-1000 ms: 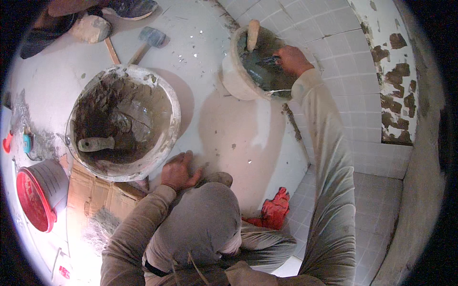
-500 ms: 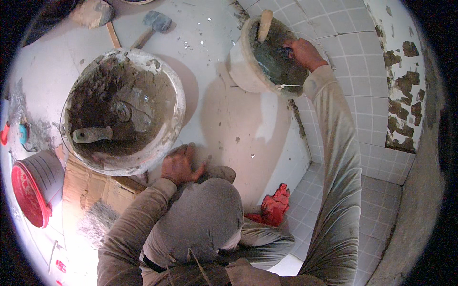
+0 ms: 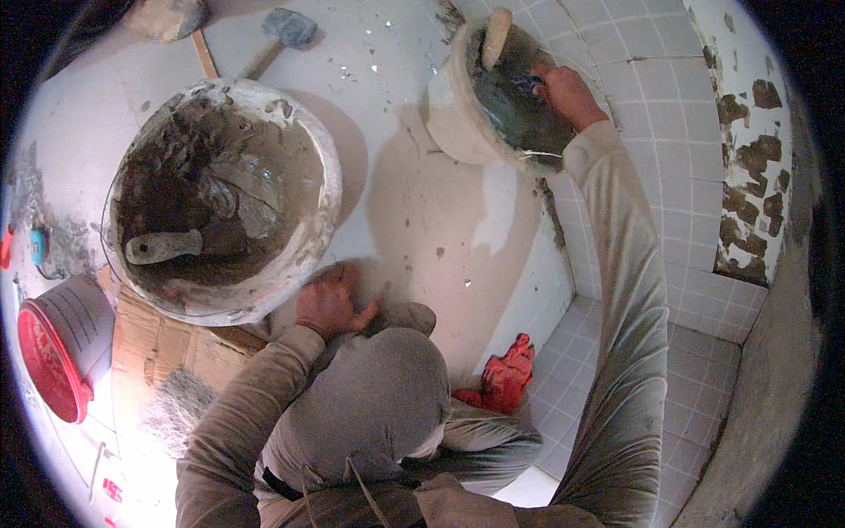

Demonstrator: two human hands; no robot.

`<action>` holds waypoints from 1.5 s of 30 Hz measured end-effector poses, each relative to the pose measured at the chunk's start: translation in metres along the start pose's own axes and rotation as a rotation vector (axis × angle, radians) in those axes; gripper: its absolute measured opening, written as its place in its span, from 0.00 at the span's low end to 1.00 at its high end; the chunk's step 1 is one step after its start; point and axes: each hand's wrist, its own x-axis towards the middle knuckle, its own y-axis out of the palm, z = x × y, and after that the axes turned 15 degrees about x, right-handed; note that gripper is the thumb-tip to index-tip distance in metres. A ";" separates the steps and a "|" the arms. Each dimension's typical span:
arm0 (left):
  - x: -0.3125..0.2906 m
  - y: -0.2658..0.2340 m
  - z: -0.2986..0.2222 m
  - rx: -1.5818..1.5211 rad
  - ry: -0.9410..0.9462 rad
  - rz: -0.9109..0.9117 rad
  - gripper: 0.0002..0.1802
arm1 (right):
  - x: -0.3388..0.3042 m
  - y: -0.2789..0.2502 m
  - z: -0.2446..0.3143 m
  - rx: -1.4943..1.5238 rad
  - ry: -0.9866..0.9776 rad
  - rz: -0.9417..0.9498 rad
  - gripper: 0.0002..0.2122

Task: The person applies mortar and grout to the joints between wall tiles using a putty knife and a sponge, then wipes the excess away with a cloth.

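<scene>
Covering much of the right side, grey wall tiles [image 3: 671, 167] look laid, while a mortar-blotched strip [image 3: 753, 128] is untiled; how much is left cannot be told. On the pale, littered floor [image 3: 431, 264] stand a wide mortar bucket [image 3: 329, 172] and, by the wall, a smaller bucket [image 3: 447, 107]. Near the knee [image 3: 378, 374] the left hand [image 3: 333, 301] rests, thumb apart; the right hand [image 3: 569, 93], apparently mid-work, clamps its fingers on a small dark thing [image 3: 526, 83] inside the smaller bucket's mouth.
</scene>
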 end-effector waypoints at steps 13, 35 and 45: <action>0.001 -0.003 0.002 -0.023 -0.006 0.054 0.36 | 0.012 0.018 -0.013 0.033 0.063 0.163 0.15; 0.000 0.001 0.004 0.018 0.027 -0.046 0.40 | -0.025 0.035 -0.027 0.213 0.183 0.239 0.24; -0.001 -0.004 0.004 -0.029 0.009 -0.038 0.35 | -0.041 0.045 -0.034 0.199 0.248 0.189 0.22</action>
